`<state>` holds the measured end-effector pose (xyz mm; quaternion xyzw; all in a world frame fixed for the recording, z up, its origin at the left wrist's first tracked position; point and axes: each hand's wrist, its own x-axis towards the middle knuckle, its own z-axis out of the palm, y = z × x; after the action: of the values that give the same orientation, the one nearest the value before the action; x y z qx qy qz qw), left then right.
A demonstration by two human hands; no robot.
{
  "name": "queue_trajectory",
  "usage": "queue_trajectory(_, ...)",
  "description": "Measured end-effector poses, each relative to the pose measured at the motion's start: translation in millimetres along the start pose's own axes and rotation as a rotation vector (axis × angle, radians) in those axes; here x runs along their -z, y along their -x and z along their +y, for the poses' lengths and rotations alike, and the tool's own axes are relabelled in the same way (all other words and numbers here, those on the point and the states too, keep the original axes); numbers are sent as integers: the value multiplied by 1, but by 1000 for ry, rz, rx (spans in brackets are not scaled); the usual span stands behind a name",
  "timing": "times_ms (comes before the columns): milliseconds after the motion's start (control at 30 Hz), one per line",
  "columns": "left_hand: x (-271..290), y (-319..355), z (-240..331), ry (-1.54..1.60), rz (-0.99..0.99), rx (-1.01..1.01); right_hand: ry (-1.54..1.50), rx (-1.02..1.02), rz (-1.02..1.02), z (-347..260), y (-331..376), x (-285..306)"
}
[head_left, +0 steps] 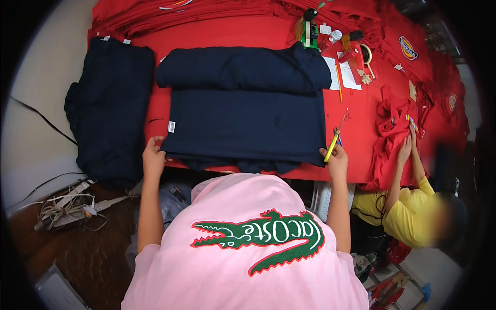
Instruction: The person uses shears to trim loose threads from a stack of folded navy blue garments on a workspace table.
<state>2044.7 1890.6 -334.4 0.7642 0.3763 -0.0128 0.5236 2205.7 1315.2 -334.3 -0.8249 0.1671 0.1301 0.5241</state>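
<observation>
Both hands are working at the near corners of a folded navy cloth (248,124), which is lying flat between them on a red tabletop (357,132). Left hand (153,156) is pinching the near-left corner between thumb and fingers; from this hand the middle of the cloth is lying between two and three o'clock. Right hand (337,159) is closing around yellow scissors (331,149), whose blades are pointing toward one o'clock, and is resting at the near-right corner. Whether its fingertips are also pinching the fabric, I cannot tell. From the right hand the middle of the cloth is lying at about ten o'clock.

A white label (171,126) is showing at the cloth's left edge, just beyond the left hand at one o'clock. At twelve o'clock from the cloth, a thick navy bundle (240,67) is lying along its far edge; at nine o'clock, a navy pile (113,103) is covering the table's left end. A pencil (339,85) is lying at twelve o'clock from the right hand, with a red tape dispenser (354,54) beyond. At three o'clock, a co-worker's hands (405,151) are touching a crumpled red garment (388,135). White cables (64,206) are lying tangled at eight o'clock from the left hand.
</observation>
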Motion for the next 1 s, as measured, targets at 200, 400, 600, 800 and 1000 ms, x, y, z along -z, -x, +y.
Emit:
queue_trajectory(200,52,-49,165,133,-395,-73,-826,123,-368,-147,-52,11)
queue_trajectory(400,-47,-60,228,375,20,-953,-726,456,-40,-200,-83,4)
queue_trajectory(600,-158,42,100,-213,-608,-816,-289,223,10,-77,-26,23)
queue_trajectory(800,-142,86,38,-267,-445,-527,-201,-20,-6,17,4,11)
queue_trajectory(1000,-91,109,-2,-213,-717,-103,-135,287,-124,101,-12,32)
